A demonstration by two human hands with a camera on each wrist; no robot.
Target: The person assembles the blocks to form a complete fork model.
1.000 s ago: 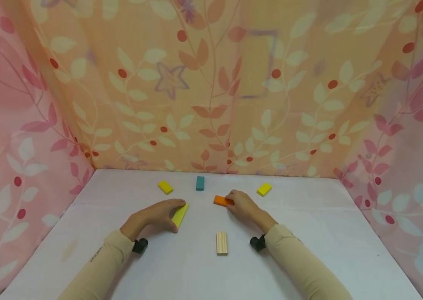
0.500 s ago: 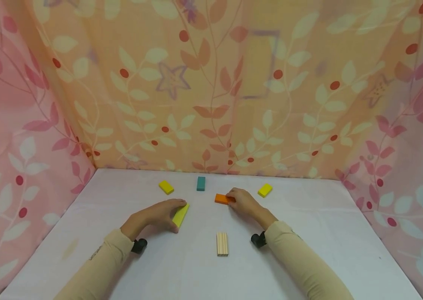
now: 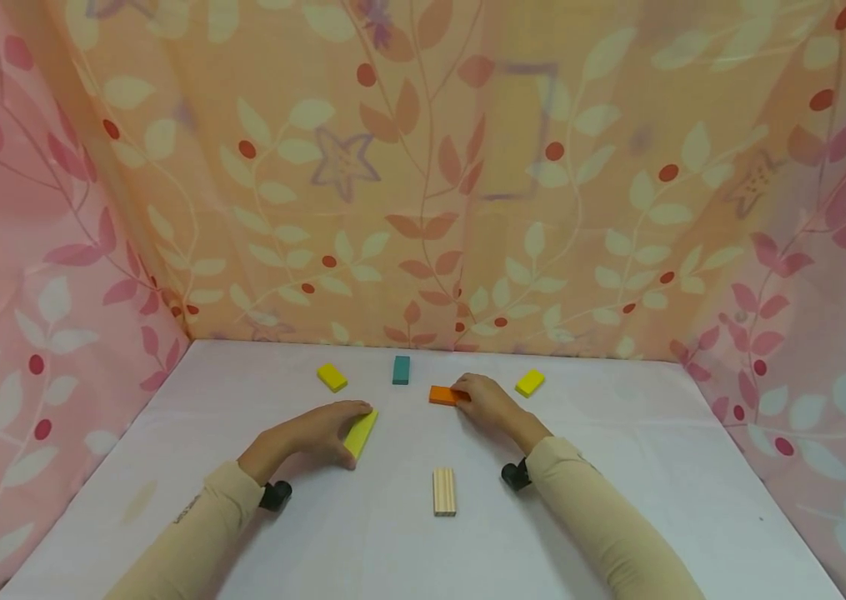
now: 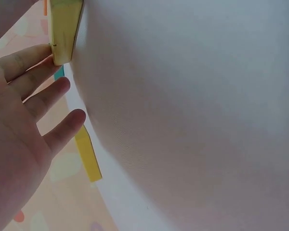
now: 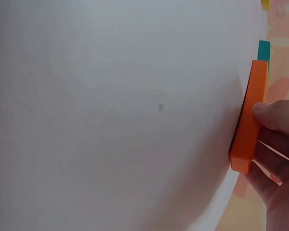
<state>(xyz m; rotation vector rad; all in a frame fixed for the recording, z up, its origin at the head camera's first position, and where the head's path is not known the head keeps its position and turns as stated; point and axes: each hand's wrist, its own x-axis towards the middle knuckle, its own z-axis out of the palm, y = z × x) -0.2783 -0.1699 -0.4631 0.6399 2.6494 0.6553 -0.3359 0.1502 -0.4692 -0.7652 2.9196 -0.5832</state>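
My left hand (image 3: 321, 429) spans a long yellow-green block (image 3: 361, 433), thumb at its near end and fingertips at its far end. In the left wrist view the fingertips touch the end of this block (image 4: 65, 36), while the ring and little fingers extend free of it. To the right, my right hand (image 3: 490, 406) pinches an orange block (image 3: 443, 395) by its right part. The right wrist view shows the thumb on the front face of the orange block (image 5: 249, 127), with the other fingers behind it. Both blocks lie low at the white tabletop.
A teal block (image 3: 402, 370) lies behind, between the hands. Small yellow blocks lie at the back left (image 3: 332, 377) and back right (image 3: 530, 383). A plain striped wooden block (image 3: 444, 492) lies nearer the front. Floral cloth walls (image 3: 423, 275) enclose the white table (image 3: 362, 550).
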